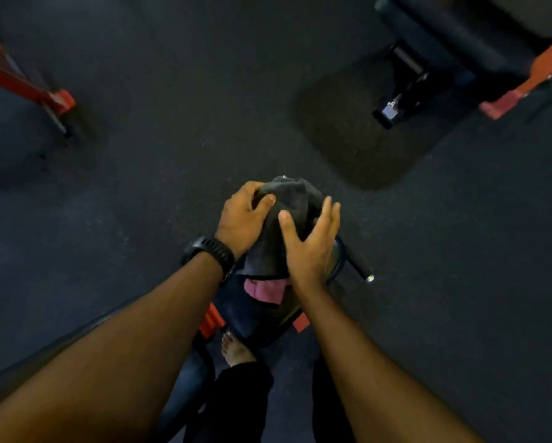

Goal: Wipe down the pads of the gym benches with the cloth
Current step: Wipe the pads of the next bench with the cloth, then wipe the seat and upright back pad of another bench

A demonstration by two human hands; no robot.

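Floor: dark speckled rubber flooring (172, 155), covering everything in view.
Mat: a darker rectangular mat (357, 139) lies on the floor at upper right, set at an angle.
Left edge: a red steel frame (28, 87) slants down to the floor and ends in a red foot.
Upper right: a far bench (460, 33) with black padding, its black foot (388, 111) resting on the mat, beside a red base rail (524, 81).
Light: dim and cool, with small glints on metal ends.
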